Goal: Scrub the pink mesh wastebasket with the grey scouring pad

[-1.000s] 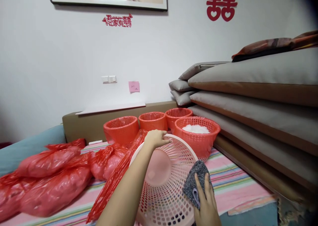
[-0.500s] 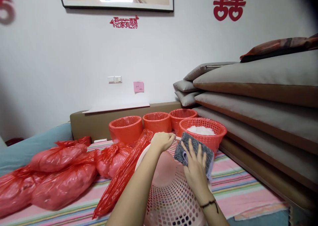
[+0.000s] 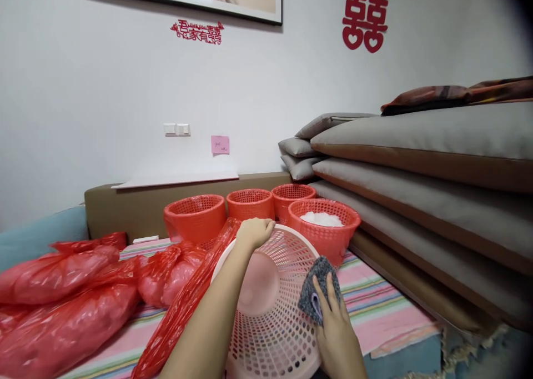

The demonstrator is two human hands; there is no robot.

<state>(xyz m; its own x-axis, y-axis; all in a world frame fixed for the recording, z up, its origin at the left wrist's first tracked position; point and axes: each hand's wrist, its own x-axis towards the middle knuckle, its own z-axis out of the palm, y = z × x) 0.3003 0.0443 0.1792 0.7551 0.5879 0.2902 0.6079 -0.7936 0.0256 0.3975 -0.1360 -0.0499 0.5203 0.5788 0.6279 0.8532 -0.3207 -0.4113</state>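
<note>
A light pink plastic basket (image 3: 259, 290) with a perforated wall is tilted so that its inside faces me. My left hand (image 3: 255, 233) is closed round its far rim. On the right side of the rim, my right hand (image 3: 333, 318) presses a folded grey cloth (image 3: 318, 284) with a lilac edge against the basket. The fingers of that hand lie over the cloth, and its thumb is hidden. A long twisted red plastic bag (image 3: 187, 307) lies along the basket's left side.
Behind stand red baskets (image 3: 195, 215), one of them holding white stuff (image 3: 322, 219). Filled red plastic bags (image 3: 62, 323) lie at left on the striped cloth (image 3: 375, 295). Stacked grey cushions (image 3: 416, 140) rise at right. A brown backrest (image 3: 137, 215) runs along the wall.
My right hand has moved the cloth down along the right of the rim, uncovering the far rim. The left hand keeps its hold. The view has swung slightly right.
</note>
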